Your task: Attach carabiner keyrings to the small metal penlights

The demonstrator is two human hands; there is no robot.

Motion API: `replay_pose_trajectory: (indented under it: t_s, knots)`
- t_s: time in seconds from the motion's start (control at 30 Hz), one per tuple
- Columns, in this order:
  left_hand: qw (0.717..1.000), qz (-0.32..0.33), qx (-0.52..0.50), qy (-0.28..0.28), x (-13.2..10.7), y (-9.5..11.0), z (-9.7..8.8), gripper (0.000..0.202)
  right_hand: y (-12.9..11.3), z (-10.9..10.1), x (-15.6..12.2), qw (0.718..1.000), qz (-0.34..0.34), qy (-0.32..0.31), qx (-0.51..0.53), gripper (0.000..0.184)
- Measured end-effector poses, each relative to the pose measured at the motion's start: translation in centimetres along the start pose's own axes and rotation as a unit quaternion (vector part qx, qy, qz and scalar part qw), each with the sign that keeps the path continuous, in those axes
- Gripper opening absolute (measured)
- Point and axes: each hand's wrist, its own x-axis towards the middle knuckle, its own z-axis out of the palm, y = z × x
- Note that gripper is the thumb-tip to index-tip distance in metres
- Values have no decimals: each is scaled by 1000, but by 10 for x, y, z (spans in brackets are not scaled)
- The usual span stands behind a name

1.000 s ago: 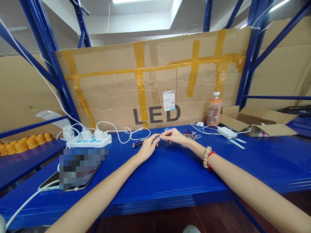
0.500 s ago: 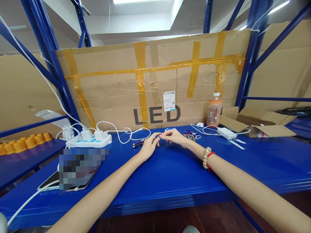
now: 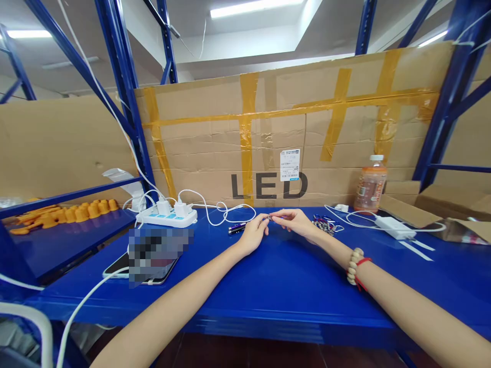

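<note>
My left hand (image 3: pixel 253 233) is closed in a pinch above the blue shelf top, with its fingertips close to those of my right hand. A tiny silvery part (image 3: pixel 269 217) shows at those fingertips; its kind is too small to make out. My right hand (image 3: pixel 295 223) pinches a slim purple-blue piece (image 3: pixel 283 217), mostly covered by the fingers. Beside my left hand lie dark, shiny purple pen-like cylinders (image 3: pixel 237 228). Just right of my right hand is a pile of small metal clasps and rings (image 3: pixel 326 224) with blue and purple pieces.
A white power strip (image 3: pixel 166 217) with plugs and a pixelated tablet-like device (image 3: pixel 111 266) occupy the left. Rightward stand a drink bottle (image 3: pixel 370 186), a white adapter (image 3: pixel 395 227) with cable, and an open carton (image 3: pixel 456 225). A taped cardboard sheet (image 3: pixel 199 158) walls the back.
The view has turned left, so everything appears further right. Both hands stay together at the fingertips, and the slim purple-blue piece now shows more clearly in my right hand.
</note>
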Motion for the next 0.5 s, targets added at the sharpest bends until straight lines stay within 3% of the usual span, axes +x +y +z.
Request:
replay_pose_trajectory:
  t_s: [0.23, 0.5]
  knots:
    - [998, -38, -43, -11, 1, 0, 2, 27, -2, -1, 0, 1000, -19, -14, -14, 46]
    - [997, -15, -48, -53, -2, 6, 1, 26, 0, -5, 1, 999, -14, -42, 3, 41]
